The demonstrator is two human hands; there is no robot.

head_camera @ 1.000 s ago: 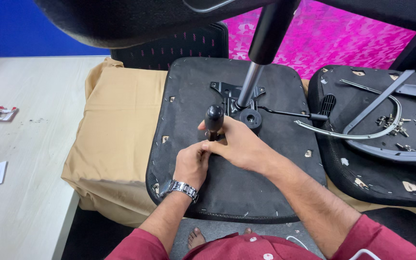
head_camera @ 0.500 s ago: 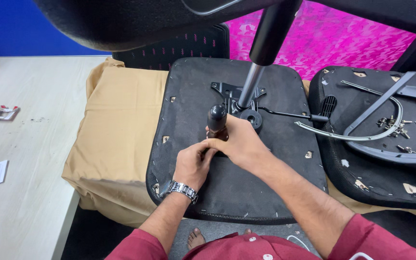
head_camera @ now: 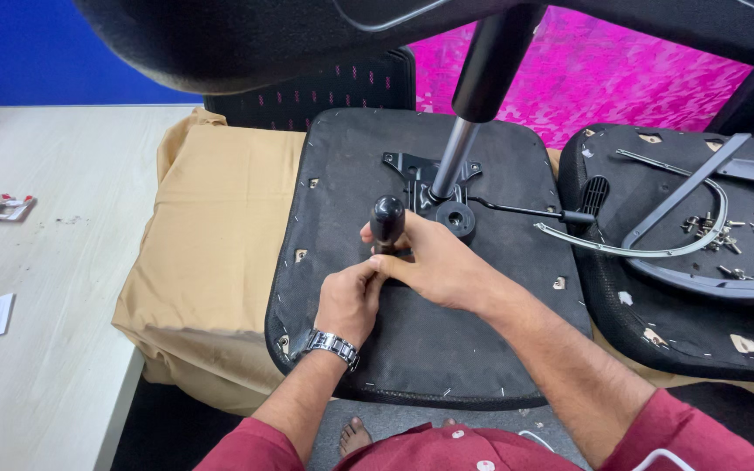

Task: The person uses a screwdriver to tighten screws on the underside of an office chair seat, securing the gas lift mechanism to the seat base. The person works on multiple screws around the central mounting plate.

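The right hand (head_camera: 438, 266) wraps around the lower shaft of a black-handled tool (head_camera: 387, 222), fingers closed on it, so the tool's tip and whatever it meets on the seat are hidden. The left hand (head_camera: 348, 301), with a metal wristwatch (head_camera: 333, 346) on its wrist, presses in from below, its fingertips pinched together at the tool's base, touching the right hand; what they grip there cannot be made out. Only the tool's rounded, glossy black handle top shows, standing roughly upright above both hands.

The tool stands on the underside of an upturned black seat pan (head_camera: 412, 349), just in front of the black metal mounting plate (head_camera: 429, 174) and the round knob (head_camera: 454, 218) beside it. A silver gas-lift column (head_camera: 455, 157) rises from the plate and passes out of view behind a dark chair part that cuts off the top of the picture. The seat lies on a tan cloth (head_camera: 211, 253) over the table (head_camera: 45, 305).

To the right lies a second upturned seat (head_camera: 656, 296), cut off by the edge, with loose screws (head_camera: 713, 228) too small to tell apart.
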